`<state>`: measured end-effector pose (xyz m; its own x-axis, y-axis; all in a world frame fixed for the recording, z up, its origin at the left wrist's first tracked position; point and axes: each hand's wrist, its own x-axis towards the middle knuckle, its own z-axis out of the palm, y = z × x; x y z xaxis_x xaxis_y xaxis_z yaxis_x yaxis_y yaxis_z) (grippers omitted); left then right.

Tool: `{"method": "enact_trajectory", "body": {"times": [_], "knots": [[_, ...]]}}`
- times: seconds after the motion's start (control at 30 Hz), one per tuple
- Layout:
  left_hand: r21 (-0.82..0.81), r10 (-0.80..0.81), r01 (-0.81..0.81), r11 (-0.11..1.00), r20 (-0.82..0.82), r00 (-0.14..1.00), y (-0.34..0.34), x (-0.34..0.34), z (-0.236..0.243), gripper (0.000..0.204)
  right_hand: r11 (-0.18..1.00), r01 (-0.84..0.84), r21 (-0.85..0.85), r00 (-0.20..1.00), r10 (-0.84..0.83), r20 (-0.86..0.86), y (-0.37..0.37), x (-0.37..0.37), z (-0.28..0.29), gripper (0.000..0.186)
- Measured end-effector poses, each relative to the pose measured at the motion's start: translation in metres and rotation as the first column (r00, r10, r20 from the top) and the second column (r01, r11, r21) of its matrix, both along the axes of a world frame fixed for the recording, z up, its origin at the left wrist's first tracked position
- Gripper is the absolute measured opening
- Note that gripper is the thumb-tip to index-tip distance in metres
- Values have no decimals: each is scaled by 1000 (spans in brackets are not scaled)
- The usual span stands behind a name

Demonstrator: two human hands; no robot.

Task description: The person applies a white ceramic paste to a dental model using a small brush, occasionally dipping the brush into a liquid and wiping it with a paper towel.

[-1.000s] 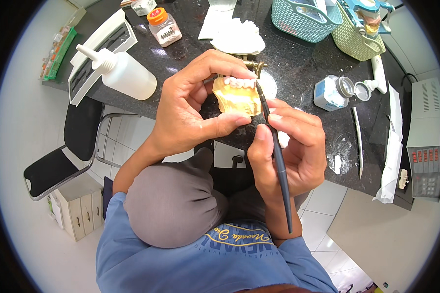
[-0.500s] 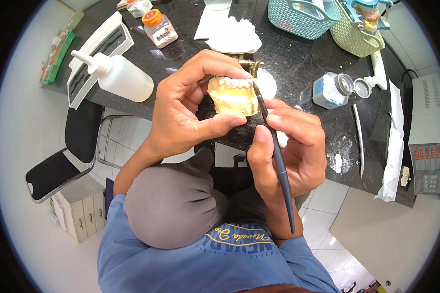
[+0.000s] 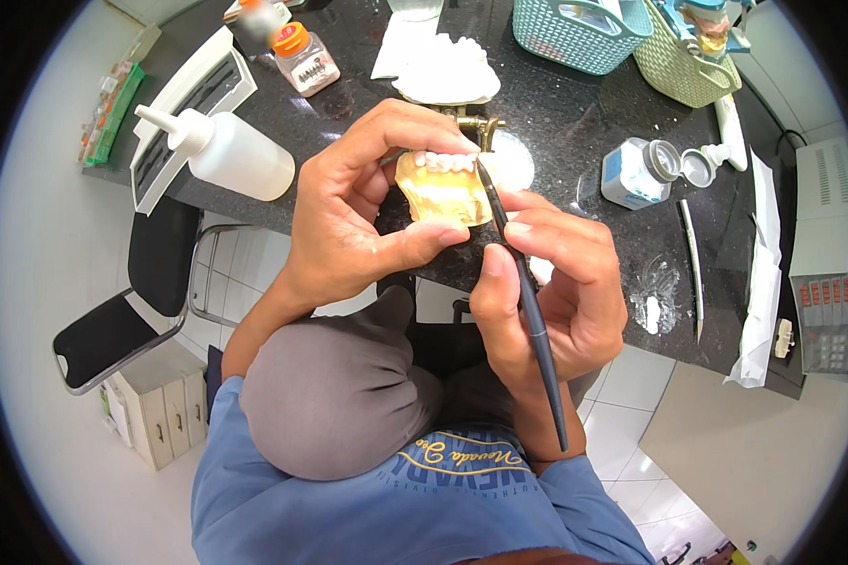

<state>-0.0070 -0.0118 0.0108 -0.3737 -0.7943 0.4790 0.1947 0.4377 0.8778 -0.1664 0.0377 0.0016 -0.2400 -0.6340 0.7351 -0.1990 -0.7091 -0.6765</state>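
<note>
My left hand (image 3: 344,212) is closed on a yellow dental cast (image 3: 433,193), thumb at its lower edge and index finger over the top, beside a row of white teeth (image 3: 443,162). My right hand (image 3: 565,292) grips a long black slim instrument (image 3: 537,330) like a pen. Its thin tip lies at the right end of the teeth, near my left index fingertip; whether it touches cannot be told. A brass fitting (image 3: 485,127) shows behind the cast, partly hidden, with a bright white disc (image 3: 511,160) to its right.
On the dark counter (image 3: 594,122): white squeeze bottle (image 3: 240,155), orange-lidded jar (image 3: 306,66), white cloth (image 3: 448,71), two baskets (image 3: 579,38) (image 3: 683,80), open jar (image 3: 631,174), pale slim tool (image 3: 692,264), paper strip (image 3: 754,273). Grey device (image 3: 815,311) at right, black chair (image 3: 160,259) at left.
Both hands, with the cast and black instrument, have shifted slightly left in the view. The grips look the same, and the tip stays at the teeth.
</note>
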Motion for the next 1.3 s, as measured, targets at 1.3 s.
{"method": "enact_trajectory", "body": {"times": [1.3], "knots": [[-39,15,-14,999,28,999,-1,0,0,47,1000,11,-4,999,-11,-46,0,-3,2,25]]}}
